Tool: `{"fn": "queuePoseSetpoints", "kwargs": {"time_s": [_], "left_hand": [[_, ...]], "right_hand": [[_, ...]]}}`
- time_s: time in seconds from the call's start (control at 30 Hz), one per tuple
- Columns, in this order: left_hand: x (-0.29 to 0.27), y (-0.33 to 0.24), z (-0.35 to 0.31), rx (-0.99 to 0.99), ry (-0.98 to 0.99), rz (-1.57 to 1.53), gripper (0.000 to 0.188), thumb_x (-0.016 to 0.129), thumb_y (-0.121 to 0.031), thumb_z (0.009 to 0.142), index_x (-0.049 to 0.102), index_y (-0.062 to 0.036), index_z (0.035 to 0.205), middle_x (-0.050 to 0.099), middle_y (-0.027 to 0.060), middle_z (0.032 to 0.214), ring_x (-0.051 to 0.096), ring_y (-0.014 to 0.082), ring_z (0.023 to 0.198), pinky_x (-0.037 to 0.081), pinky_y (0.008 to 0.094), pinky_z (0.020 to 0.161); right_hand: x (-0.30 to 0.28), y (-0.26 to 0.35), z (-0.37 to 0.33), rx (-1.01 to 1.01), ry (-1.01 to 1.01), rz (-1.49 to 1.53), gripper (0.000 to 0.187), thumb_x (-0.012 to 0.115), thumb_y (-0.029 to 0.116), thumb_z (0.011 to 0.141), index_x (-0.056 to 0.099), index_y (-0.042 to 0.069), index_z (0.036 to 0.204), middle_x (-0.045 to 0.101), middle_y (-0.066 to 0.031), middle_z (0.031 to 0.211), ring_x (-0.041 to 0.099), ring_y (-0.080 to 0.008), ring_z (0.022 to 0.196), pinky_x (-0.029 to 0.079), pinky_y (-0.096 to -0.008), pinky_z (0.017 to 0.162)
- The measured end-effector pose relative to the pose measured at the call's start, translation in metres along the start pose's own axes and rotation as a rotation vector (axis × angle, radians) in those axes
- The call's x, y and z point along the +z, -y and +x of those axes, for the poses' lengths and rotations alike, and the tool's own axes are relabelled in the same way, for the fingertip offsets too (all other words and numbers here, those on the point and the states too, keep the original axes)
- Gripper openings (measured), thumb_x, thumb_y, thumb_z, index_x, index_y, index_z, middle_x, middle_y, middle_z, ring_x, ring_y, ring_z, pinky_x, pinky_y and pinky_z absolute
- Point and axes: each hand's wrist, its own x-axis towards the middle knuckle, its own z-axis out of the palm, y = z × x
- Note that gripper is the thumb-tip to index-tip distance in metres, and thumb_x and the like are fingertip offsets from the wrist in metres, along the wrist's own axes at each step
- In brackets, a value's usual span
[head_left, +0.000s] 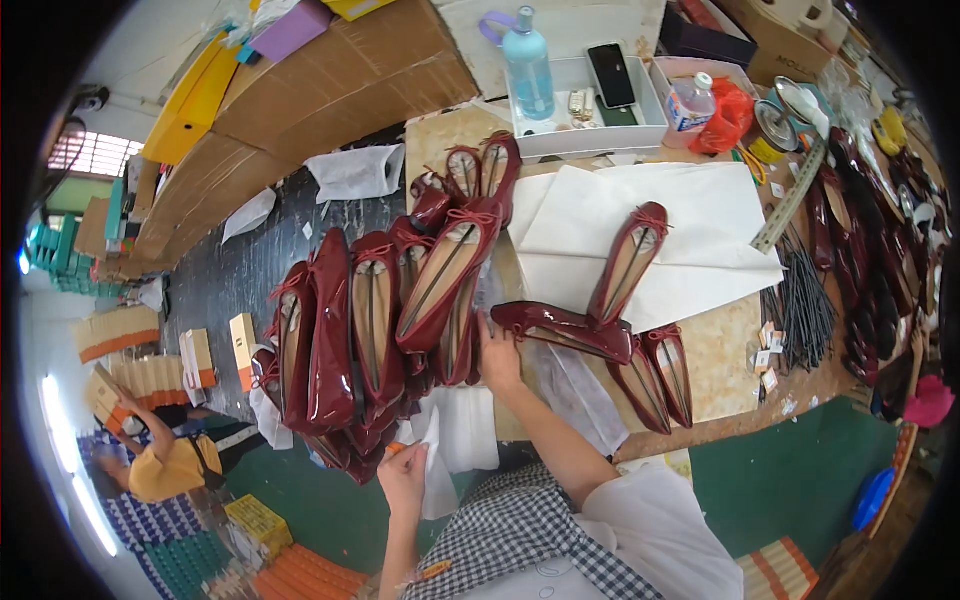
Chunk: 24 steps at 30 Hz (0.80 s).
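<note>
Noting right hand [502, 362] nearer the side-lying burgundy ballet flat [570, 338]: shoe on beige board [725, 375], just right of the hand, long axis roughly crosswise, toe handward. Right-hand grip: cannot tell. Left hand [403, 474] pinched on white tissue paper [437, 492], near shoe heap [332, 335].

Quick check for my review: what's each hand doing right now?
Left hand: closed, holding white paper.
Right hand: beside the piled red shoes; whether it grips anything cannot be told.
</note>
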Motion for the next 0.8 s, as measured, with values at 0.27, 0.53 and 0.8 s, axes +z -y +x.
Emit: {"fn": "queuePoseSetpoints", "kwargs": {"time_s": [0.27,0.53,0.8], "left_hand": [[-0.011,0.031,-0.012,-0.027,-0.031,-0.012,0.016,0.069,-0.013,0.077,0.069,0.0000,0.087,0.052,0.0143,0.064,0.048,0.0234,0.055,0.038,0.0329,0.053],[-0.010,0.049,-0.003,0.010,-0.061,-0.006,0.017,0.068,-0.015,0.077,0.069,-0.0020,0.088,0.057,0.0169,0.069,0.052,0.0268,0.054,0.039,0.0340,0.052],[0.024,0.046,0.004,0.166,-0.131,-0.141,0.015,0.065,-0.012,0.079,0.068,0.0008,0.088,0.058,0.0167,0.069,0.054,0.0283,0.056,0.041,0.0364,0.054]], "right_hand": [[-0.111,-0.027,-0.019,-0.088,-0.044,0.259,0.044,0.056,-0.001,0.074,0.056,0.007,0.117,0.063,-0.0187,0.094,0.061,-0.0361,0.079,0.049,-0.0442,0.070],[-0.261,-0.017,-0.071,-0.012,0.111,0.432,0.029,0.054,-0.002,0.077,0.067,0.007,0.103,0.064,-0.0181,0.098,0.062,-0.0342,0.084,0.050,-0.0387,0.073],[-0.214,-0.093,-0.162,-0.220,0.067,-0.222,0.027,0.053,-0.005,0.075,0.069,0.006,0.094,0.061,-0.0124,0.113,0.058,-0.0289,0.104,0.049,-0.0351,0.083]]}}
